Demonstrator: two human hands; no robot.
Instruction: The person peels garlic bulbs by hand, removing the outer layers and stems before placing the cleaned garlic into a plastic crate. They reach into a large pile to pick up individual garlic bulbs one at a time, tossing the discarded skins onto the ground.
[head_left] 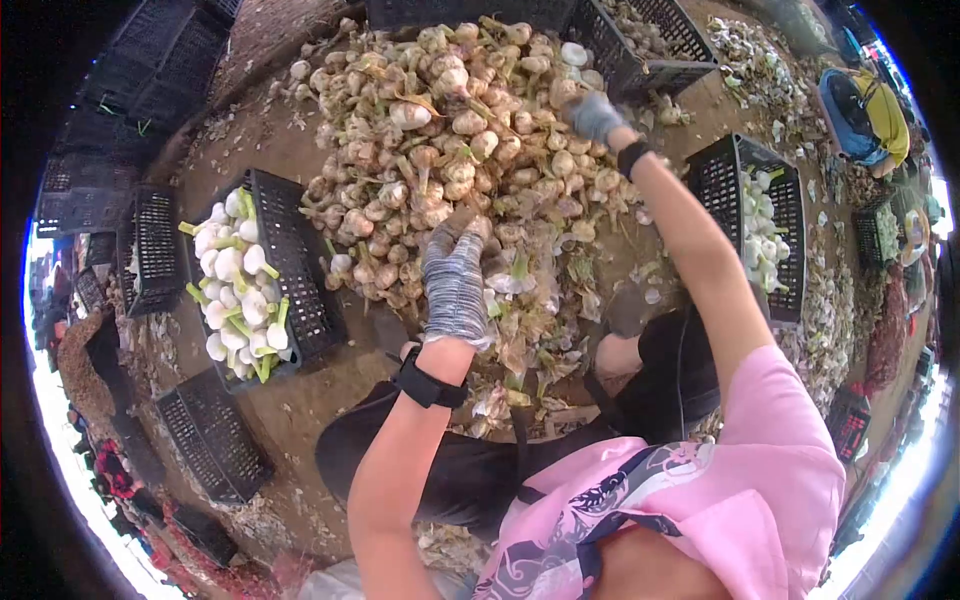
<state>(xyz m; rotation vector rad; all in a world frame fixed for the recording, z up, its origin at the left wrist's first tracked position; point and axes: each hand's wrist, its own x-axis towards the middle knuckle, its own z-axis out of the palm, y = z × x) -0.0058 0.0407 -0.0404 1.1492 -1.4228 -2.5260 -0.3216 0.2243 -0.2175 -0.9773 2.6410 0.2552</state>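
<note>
A large heap of unpeeled garlic bulbs (455, 130) with dry stalks lies on the ground in front of me. My left hand (455, 280), in a grey striped knit glove, is at the heap's near edge, its fingers closed around a brownish garlic bulb (480, 229). Stretched out to the heap's far right side is my right hand (594, 117), also gloved. It is slightly blurred, its fingers over the bulbs there, and I cannot tell whether it grips one. Loose peeled skins (520, 330) lie between my legs, just beyond the left hand.
To the left, a black crate (315, 280) holds cleaned white garlic with green stems. Another crate (740, 150) of white garlic stands at right. More black crates (215, 435) sit around, one (680, 75) behind the heap. A person in yellow (885, 115) is at far right.
</note>
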